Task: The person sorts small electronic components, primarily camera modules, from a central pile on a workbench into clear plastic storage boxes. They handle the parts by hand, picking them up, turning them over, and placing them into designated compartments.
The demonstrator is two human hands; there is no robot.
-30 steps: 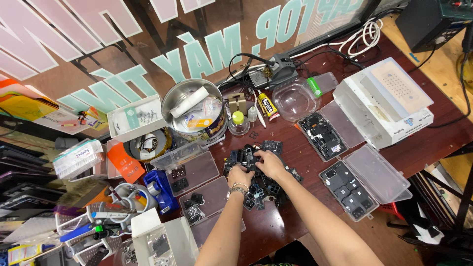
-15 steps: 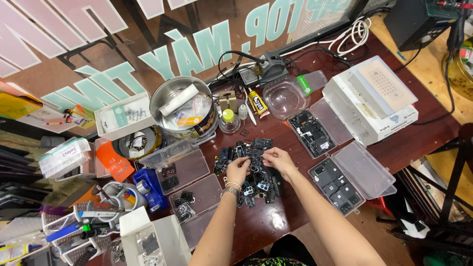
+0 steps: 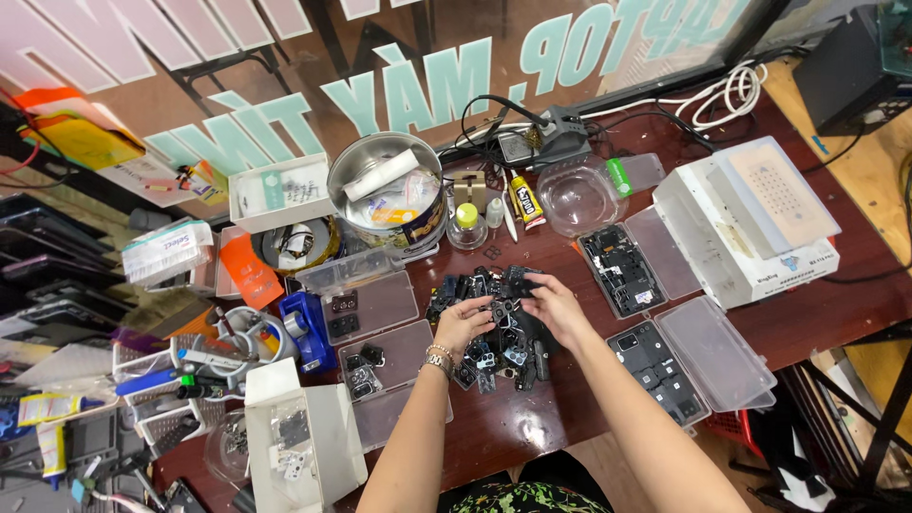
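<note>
A heap of small black camera-module parts (image 3: 494,328) lies in the middle of the dark red table (image 3: 532,418). My left hand (image 3: 463,323), with a bracelet at the wrist, rests fingers-down on the heap's left side and touches the parts. My right hand (image 3: 551,306) reaches over the heap's upper right, its fingertips pinching one small black part. Whether the left hand grips a piece is hidden by its own fingers.
Open clear plastic cases with sorted parts sit at the right (image 3: 665,366) and at the left (image 3: 366,304). A round metal tin (image 3: 389,201), a clear bowl (image 3: 575,198), a glue tube (image 3: 522,201), a white box (image 3: 750,223) and a blue tape dispenser (image 3: 306,328) surround the heap.
The view has shifted so the heap sits higher and further right. Both hands stay on the heap; the right hand has moved to its upper right edge.
</note>
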